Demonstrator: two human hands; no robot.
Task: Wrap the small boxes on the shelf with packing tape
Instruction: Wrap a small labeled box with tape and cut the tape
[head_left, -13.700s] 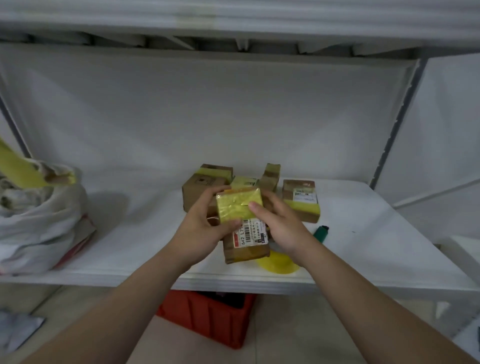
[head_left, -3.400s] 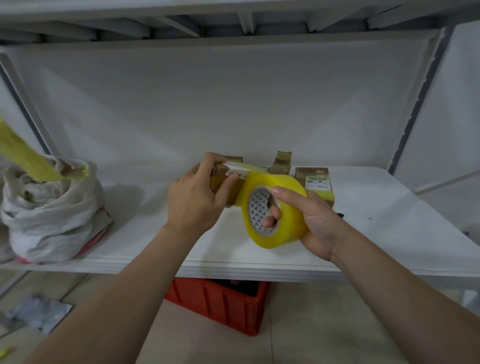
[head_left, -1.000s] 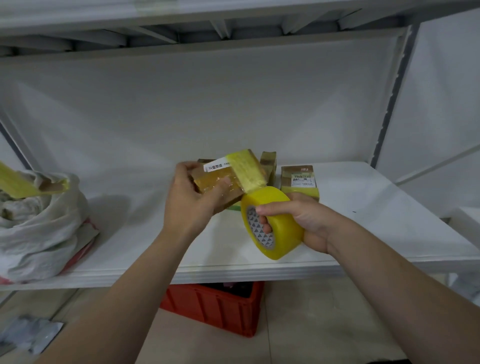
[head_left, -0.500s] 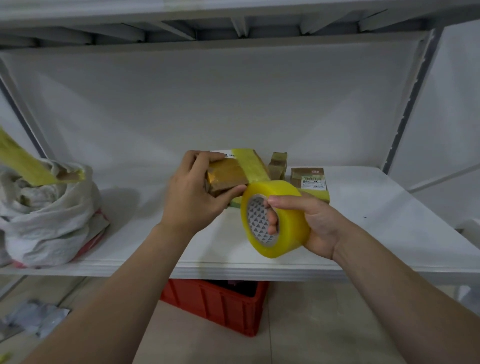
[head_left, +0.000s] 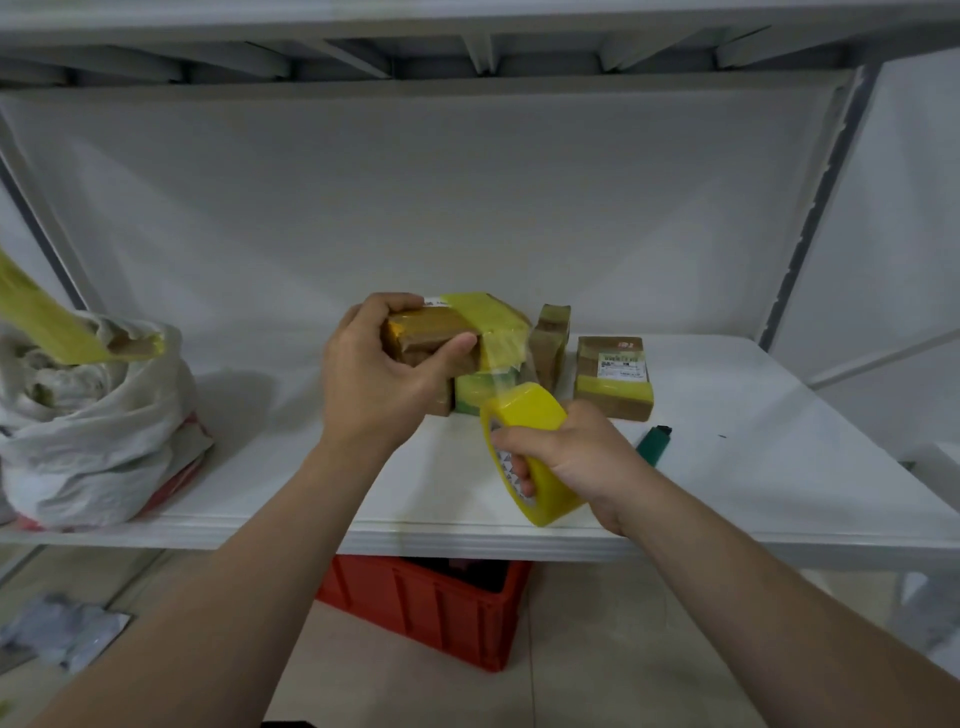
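At centre, just above the shelf board: a small box is gripped by the left hand, with the thumb curled along the near face and the fingers over the top, and is held lifted off the board. A yellow band of packing tape is laid over its right end. From that band a clear stretch of tape is drawn down to the tape roll, which is clasped by the right hand, thumb over the rim and fingers hooked into the core.

Step in hand, as judged: a wrap is being carried round the held box. The tape is attached but not yet cut, and the left end of the box is bare cardboard.

Next move, as judged: the roll would need to be passed round the box under tension, the box turned in the left hand to meet it, and the tape pressed flat before any cut. Slack would likely let the film wrinkle or fold onto itself.

On the shelf, behind and beside the hands: a labelled box with a yellow band, an upright box, and a taped box, partly hidden. Near the right wrist a green object is noted, kind not determined. At far left, a white sack. Below the shelf, a red crate.
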